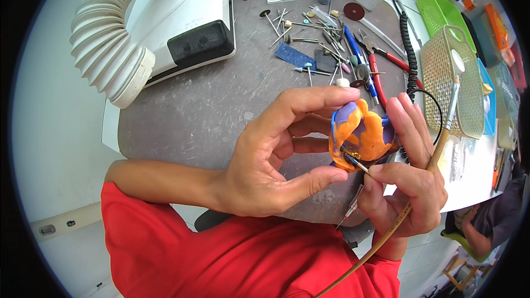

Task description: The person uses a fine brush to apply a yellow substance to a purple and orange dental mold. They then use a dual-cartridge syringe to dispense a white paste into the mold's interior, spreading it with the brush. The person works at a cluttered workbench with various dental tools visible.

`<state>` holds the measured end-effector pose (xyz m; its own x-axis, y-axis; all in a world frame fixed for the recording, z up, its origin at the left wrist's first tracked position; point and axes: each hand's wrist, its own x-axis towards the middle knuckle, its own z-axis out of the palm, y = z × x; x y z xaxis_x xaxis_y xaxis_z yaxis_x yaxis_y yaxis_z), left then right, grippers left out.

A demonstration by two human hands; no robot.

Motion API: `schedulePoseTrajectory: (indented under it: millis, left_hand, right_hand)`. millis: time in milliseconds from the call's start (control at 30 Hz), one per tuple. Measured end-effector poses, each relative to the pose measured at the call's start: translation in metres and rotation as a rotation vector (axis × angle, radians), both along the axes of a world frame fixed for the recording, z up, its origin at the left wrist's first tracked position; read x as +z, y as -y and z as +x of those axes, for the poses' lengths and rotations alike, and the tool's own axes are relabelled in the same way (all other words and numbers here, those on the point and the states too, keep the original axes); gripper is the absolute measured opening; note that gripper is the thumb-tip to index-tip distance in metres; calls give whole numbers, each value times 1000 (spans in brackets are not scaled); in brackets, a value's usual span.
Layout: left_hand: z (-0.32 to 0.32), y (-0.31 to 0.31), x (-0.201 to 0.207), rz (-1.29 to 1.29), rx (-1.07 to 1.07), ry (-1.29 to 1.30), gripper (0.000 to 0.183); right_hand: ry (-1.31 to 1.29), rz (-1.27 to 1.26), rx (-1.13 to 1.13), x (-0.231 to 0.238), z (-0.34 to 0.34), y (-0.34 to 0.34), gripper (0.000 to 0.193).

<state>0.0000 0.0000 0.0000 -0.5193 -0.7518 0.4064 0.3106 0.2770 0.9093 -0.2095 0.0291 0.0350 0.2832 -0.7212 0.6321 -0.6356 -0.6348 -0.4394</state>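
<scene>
Just right of the frame's centre, your left hand (265, 163) curls fingers and thumb around an orange-and-purple dental impression (371, 139). Your right hand (419, 187) pinches a slender tool (360, 165), its tip at the impression; a wooden-handled brush (395, 226) rests across that hand. Rotary bits (287, 38) lie scattered over the grey tabletop (182, 116), upper centre, beside red-handled pliers (376, 74).

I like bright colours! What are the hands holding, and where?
The left hand holds the orange-and-purple piece by its edges; the right hand pinches a thin tool near its tip, a wooden-handled brush across that hand.
</scene>
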Motion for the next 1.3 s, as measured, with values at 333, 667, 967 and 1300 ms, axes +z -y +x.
schedulePoseTrajectory:
  millis: [333, 667, 967, 1300]
  left_hand:
    - [-4, 1, 8, 221, 18, -52, 87]
    - [-7, 0, 6, 260, 32, -88, 75]
    - [-7, -1, 4, 210, 35, -103, 72]
    - [-2, 2, -1, 92, -13, -76, 87]
  right_hand:
    - [54, 35, -24, 1, -4, -4, 28]
    - [83, 59, -12, 1, -6, -4, 28]
    - [79, 58, 14, 2, -8, -4, 26]
    - [69, 54, 1, 1, -6, -4, 26]
